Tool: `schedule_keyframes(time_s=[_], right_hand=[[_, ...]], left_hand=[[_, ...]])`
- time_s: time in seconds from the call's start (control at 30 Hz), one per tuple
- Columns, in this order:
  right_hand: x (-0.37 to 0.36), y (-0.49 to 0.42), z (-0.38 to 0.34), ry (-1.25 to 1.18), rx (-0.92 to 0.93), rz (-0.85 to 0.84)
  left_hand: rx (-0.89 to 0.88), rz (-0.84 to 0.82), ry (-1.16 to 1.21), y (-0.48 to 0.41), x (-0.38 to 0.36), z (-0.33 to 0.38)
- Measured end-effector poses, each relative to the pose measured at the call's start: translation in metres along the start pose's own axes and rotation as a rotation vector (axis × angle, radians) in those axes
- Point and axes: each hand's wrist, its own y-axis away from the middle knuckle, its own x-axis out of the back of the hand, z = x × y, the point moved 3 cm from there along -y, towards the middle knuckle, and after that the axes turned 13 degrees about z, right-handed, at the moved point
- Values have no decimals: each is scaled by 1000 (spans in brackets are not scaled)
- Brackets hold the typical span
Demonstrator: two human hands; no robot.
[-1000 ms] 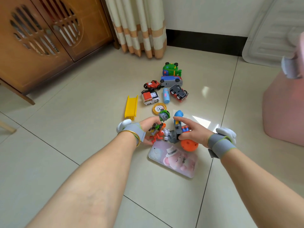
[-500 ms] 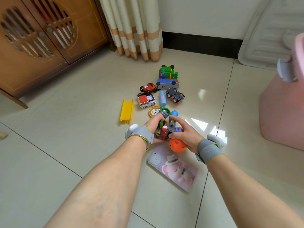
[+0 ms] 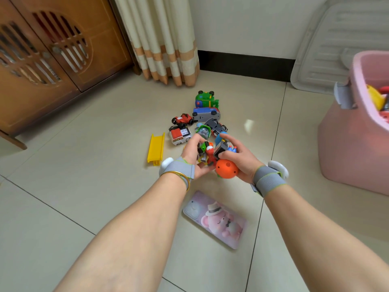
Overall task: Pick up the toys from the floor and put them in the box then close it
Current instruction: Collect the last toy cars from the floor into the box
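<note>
Nearest lies a phone (image 3: pixel 214 220) in a pink bear case, flat on the floor tiles. Just beyond it the two hands meet above the floor. The left hand (image 3: pixel 192 154) curls its fingers around a bundle of small figures (image 3: pixel 205 147), a grey one in a green hat on top. The right hand (image 3: pixel 242 160) grips an orange ball (image 3: pixel 226 168) and a blue-and-black toy (image 3: pixel 221 146).

Past the hands, toys lie on the floor: a yellow track piece (image 3: pixel 156 149), a red-and-white truck (image 3: pixel 180 134), a small red car (image 3: pixel 182 119), a black car (image 3: pixel 215 127), a blue van (image 3: pixel 205 113) and a green vehicle (image 3: pixel 205 99).

At the right stands the pink box (image 3: pixel 347 148), open, with yellow and red toys (image 3: pixel 376 98) showing inside. Its translucent lid (image 3: pixel 328 45) leans against the wall behind it.
</note>
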Motion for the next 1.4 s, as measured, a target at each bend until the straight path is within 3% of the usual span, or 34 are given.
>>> schedule_keyframes(time_s=[0.2,0.43,0.6,0.7,0.83,0.93,1.1,1.23,1.3,1.4], right_hand=[[15,13,-61,-87,152,26],[100,49,-186,-51,471,192],[197,85,-227,36,524,400],[251,96,-221,104,498,530],[300,96,-217,435,504,731],[316,82,-211,804,508,771],[339,63,-221,970,460,830],[345,39,-236,1043,372,767],[349,28,-235,1210,298,680],[363,23,-231,1427,208,540]], left_hand=[[-135,-169,4,24,-34,38],[-299,-452,19,102,-149,87],[-249,-645,-13,165,-237,63],[-278,-658,-130,179,-278,31],[-409,-576,-207,164,-331,-4],[-586,-394,-455,133,-355,-19],[-891,-358,-771,140,-352,-16],[-1033,-172,-1178,133,-365,-8],[-1138,-55,-1360,132,-366,-8],[-1359,-81,-1486,137,-377,-16]])
